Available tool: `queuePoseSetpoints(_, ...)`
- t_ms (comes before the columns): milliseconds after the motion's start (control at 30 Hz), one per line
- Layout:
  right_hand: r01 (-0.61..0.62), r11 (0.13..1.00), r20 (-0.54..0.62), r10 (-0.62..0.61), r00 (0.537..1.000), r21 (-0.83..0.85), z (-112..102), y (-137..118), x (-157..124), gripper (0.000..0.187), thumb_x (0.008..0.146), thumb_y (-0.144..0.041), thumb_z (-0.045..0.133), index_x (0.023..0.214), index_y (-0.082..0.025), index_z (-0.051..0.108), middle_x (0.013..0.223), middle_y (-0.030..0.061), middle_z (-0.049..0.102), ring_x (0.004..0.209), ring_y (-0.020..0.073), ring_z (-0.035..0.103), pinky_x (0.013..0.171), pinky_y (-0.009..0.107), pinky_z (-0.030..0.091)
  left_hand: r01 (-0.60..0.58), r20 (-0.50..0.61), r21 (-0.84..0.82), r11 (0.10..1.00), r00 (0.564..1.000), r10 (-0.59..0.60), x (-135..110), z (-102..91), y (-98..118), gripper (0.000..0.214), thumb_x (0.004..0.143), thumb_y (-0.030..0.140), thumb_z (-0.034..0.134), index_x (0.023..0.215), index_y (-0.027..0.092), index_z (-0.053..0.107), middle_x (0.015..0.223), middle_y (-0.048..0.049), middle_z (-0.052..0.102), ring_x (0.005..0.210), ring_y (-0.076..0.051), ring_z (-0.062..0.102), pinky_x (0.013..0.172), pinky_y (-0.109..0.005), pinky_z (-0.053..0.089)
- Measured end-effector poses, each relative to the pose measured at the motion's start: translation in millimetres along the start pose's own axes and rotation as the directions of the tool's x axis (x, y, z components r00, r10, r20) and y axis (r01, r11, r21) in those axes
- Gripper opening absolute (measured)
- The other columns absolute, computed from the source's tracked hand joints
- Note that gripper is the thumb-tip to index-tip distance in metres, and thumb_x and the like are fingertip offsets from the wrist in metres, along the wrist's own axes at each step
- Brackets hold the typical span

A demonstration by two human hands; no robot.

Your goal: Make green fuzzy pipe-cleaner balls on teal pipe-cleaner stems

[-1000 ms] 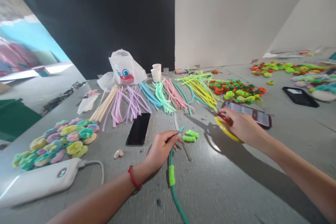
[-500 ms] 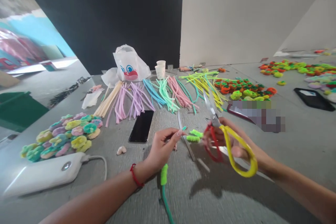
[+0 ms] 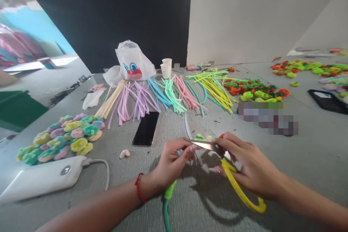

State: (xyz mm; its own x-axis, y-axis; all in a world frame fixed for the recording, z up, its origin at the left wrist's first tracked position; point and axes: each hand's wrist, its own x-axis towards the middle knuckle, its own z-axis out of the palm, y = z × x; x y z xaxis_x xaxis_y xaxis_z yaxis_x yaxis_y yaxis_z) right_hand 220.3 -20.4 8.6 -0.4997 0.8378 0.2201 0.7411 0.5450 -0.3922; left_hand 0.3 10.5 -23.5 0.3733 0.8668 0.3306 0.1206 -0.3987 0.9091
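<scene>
Tabletop [image 3: 114, 166], clown-print bag [image 3: 133, 61], left hand [image 3: 174, 163] pipe cleaner [image 3: 169, 190], right hand [image 3: 250, 166] scissors [image 3: 239, 190]

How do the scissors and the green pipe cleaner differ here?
The scissors are rigid, with steel blades and a yellow handle loop, while the green pipe cleaner is thin and fuzzy, with a lime sleeve on it. The scissors sit in the right hand, whereas the pipe cleaner runs down from the left hand. Both are held in the person's hands, close together.
</scene>
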Motion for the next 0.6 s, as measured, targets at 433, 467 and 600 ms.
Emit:
queuePoseSetpoints(433, 0.0, 0.999, 0.015, 0.001, 1.0, -0.053, 0.9, -2.8, -0.7, 0.028, 0.087, -0.041, 0.053, 0.106, -0.02, 0.055, 0.091, 0.0056, 0.056, 0.071, 0.0163, 0.057, 0.059, 0.027, 0.046, -0.033, 0.028, 0.041, 0.999, 0.999, 0.031, -1.4, 2.1, -0.2, 0.036, 0.091, 0.036, 0.048, 0.064, 0.015, 0.061, 0.062, -0.0029, 0.063, 0.058, -0.011, 0.055, 0.061, -0.022, 0.043)
queuePoseSetpoints(467, 0.001, 0.999, 0.017, 0.0, 1.0, -0.054, 0.9, -3.1, -0.8, 0.028, 0.088, -0.042, 0.052, 0.106, -0.021, 0.055, 0.091, 0.0055, 0.056, 0.071, 0.0165, 0.057, 0.06, 0.027, 0.046, -0.03, 0.031, 0.045, 0.999, 0.999, 0.029, -1.5, 2.2, -0.4, 0.037, 0.091, 0.036, 0.047, 0.064, 0.015, 0.061, 0.063, -0.0031, 0.063, 0.058, -0.011, 0.055, 0.061, -0.022, 0.043)
queuePoseSetpoints(600, -0.003, 0.998, 0.028, 0.005, 1.0, -0.059, 0.8, -3.6, -1.2, 0.029, 0.088, -0.043, 0.051, 0.107, -0.021, 0.054, 0.091, 0.0058, 0.056, 0.073, 0.0173, 0.057, 0.061, 0.029, 0.046, -0.026, 0.038, 0.06, 0.998, 0.999, 0.023, -1.4, 1.4, -0.2, 0.037, 0.091, 0.037, 0.048, 0.064, 0.015, 0.061, 0.062, -0.003, 0.063, 0.058, -0.011, 0.056, 0.062, -0.022, 0.044)
